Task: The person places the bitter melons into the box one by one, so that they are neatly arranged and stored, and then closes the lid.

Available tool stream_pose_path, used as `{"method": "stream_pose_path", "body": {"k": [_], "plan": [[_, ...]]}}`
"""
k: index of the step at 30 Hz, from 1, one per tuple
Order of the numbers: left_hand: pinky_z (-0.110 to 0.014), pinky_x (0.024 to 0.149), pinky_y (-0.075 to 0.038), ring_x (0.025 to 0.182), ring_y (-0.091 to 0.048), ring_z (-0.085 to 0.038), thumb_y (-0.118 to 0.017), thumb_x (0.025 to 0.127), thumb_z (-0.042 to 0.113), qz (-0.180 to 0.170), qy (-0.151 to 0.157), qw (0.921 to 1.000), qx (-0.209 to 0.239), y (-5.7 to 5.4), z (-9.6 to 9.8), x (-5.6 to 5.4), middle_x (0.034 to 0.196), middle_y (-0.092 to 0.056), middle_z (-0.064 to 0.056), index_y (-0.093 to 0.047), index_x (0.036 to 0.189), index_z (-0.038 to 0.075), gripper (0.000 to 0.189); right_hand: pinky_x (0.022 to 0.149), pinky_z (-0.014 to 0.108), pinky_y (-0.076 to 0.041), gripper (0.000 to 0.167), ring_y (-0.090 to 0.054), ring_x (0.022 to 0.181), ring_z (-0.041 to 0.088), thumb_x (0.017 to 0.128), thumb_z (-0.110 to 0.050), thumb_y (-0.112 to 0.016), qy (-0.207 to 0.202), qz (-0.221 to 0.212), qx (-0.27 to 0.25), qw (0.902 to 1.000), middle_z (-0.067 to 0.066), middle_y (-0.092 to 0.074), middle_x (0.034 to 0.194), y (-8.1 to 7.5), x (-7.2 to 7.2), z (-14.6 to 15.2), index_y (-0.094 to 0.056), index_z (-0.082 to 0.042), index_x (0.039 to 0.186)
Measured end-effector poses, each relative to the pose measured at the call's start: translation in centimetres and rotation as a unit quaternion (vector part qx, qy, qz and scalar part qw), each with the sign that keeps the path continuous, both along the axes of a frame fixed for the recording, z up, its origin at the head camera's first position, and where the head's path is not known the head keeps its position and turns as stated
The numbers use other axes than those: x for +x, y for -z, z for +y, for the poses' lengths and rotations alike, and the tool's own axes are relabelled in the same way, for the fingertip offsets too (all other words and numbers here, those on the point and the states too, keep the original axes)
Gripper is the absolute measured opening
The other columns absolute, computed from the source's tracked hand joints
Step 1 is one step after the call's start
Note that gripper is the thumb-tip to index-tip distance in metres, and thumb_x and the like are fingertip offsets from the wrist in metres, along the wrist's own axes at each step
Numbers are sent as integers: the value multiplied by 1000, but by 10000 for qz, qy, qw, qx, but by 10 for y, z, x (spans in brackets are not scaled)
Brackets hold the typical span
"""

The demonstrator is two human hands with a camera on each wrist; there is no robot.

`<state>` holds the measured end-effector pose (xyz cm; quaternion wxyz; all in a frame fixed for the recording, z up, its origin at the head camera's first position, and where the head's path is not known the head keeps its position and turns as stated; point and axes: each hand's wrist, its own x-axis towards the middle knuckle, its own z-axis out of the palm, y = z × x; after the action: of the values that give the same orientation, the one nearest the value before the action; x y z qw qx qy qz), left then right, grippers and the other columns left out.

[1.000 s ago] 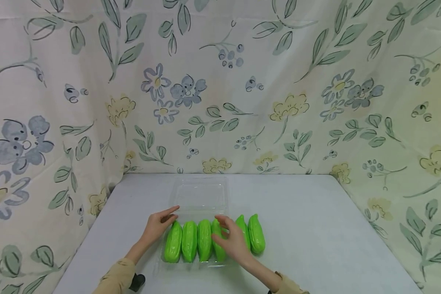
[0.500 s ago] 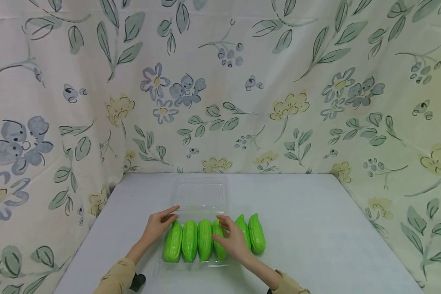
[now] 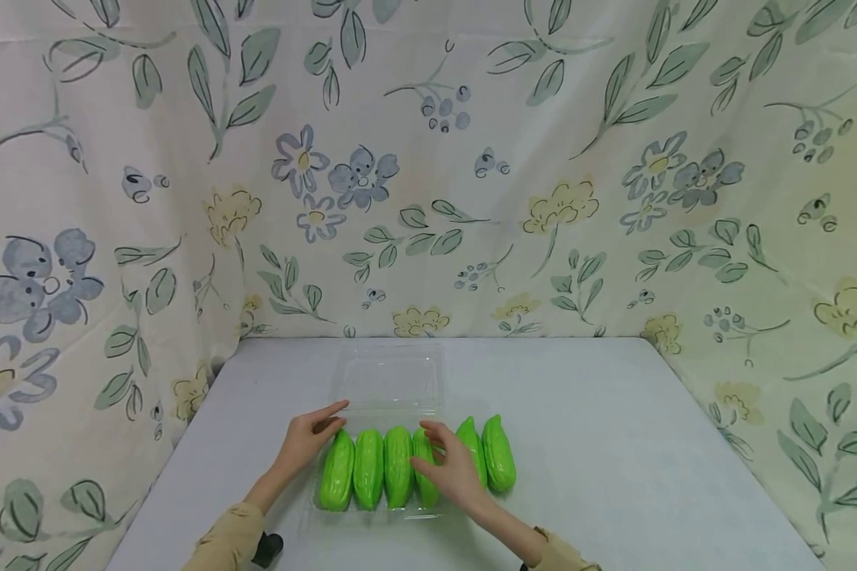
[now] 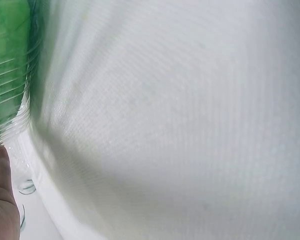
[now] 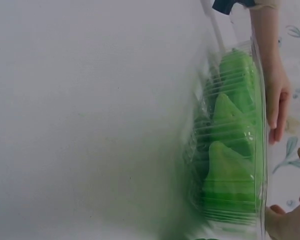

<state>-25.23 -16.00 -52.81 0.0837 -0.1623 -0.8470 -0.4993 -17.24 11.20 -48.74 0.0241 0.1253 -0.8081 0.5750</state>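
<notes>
Watching remotely, I see thumb and fingers apart on both hands: the left hand [image 3: 309, 434] at the clear container's [image 3: 409, 515] far-left corner, the right hand [image 3: 451, 469] over its right end. Four green vegetables [image 3: 398, 466] lie inside; two others [image 3: 498, 456] lie rightward on the worktop [image 3: 628, 436].

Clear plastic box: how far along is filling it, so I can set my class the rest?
Done: four green vegetables lie side by side in the clear box. In hand: the left hand is at its far left corner, the right hand by the rightmost vegetable inside. Remaining, probably: two more vegetables outside, and the lid, not yet closed.
</notes>
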Motion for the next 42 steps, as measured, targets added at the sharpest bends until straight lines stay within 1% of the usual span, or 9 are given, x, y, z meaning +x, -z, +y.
{"method": "stream_pose_path", "body": {"k": [5,9,12,14,17,22,29,35,42], "plan": [[-18,78,-54,96,-68,-8,-65,90,12,124,7,9999,14,2,0,1,120,-66,-13,-62,125,6,36,97,50,-47,51,-52,120,42,85,-13,-69,23,48,196,9998,25,-53,131,1,1,0,-50,0,131],[-17,75,-54,92,-66,3,-66,88,11,224,-37,9997,78,4,0,1,118,-67,-13,-63,124,6,36,97,49,-47,50,-52,121,41,86,-13,-68,41,50,269,9996,24,-53,132,1,1,-1,-50,-1,130],[-16,74,-54,90,-65,7,-67,87,10,320,-91,9994,66,5,1,1,117,-68,-14,-64,123,6,36,98,49,-46,50,-51,122,41,86,-13,-68,47,20,252,9997,23,-53,132,2,1,-1,-50,-1,131],[-16,74,-54,91,-66,5,-67,87,10,286,-117,9995,46,5,2,1,117,-67,-14,-64,123,6,36,97,49,-47,50,-52,121,41,86,-14,-68,42,24,217,9998,23,-53,132,2,2,-1,-50,-1,131],[-18,77,-55,94,-68,-3,-66,89,11,109,-138,9998,14,4,1,2,119,-67,-12,-64,124,8,36,97,49,-47,51,-52,121,42,86,-15,-69,38,-9,130,9999,24,-54,131,2,3,-1,-50,0,131],[-18,79,-53,97,-69,-16,-65,90,14,-18,-111,9999,-61,2,0,2,120,-66,-13,-62,126,9,36,97,49,-47,51,-52,119,44,86,-17,-70,-14,14,43,10000,25,-54,130,-1,6,0,-50,-1,130],[-16,79,-52,98,-69,-16,-64,90,17,-6,-65,9999,-78,1,-1,0,119,-67,-13,-62,126,9,37,96,47,-48,51,-54,117,43,85,-16,-70,-73,62,90,9999,26,-56,127,-3,8,5,-51,-2,130],[-16,78,-52,97,-70,-17,-65,90,17,91,16,10000,-19,1,-2,0,119,-67,-14,-62,126,8,37,98,49,-47,51,-53,119,41,86,-18,-69,-67,-34,67,9999,24,-55,129,-6,7,11,-50,-7,132],[-16,79,-52,97,-70,-17,-65,90,17,106,22,9999,-13,3,-1,-1,120,-66,-13,-62,126,7,37,97,51,-47,52,-53,119,41,86,-18,-70,70,-36,21,10000,23,-54,129,-10,7,20,-50,-10,134]]}}
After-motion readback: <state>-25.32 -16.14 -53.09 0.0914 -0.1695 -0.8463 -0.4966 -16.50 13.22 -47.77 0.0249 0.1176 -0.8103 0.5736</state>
